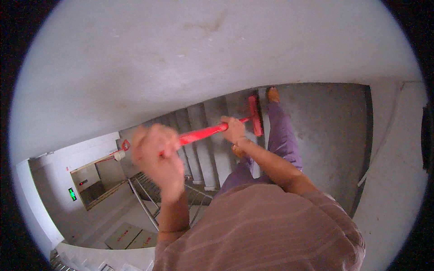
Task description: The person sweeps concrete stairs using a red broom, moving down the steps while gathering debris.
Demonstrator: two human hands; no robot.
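Observation:
My left hand (154,154), blurred, is closed around the upper end of a red broom handle (201,134). Farther down the same handle, my right hand (234,130) grips it close to the head. The red broom head (255,117) rests at the edge of a stair, against the step's face beside my foot (273,94). Its bristles are mostly dark and hard to make out. My other foot (238,150) is partly hidden behind my right forearm, on a lower step.
Concrete stairs (195,149) descend to the left. A pale wall (169,61) runs along their far side, and a metal railing (144,203) borders the near side. A grey landing (332,135) lies to the right. Below are a doorway (101,184) and a green lit sign (72,194).

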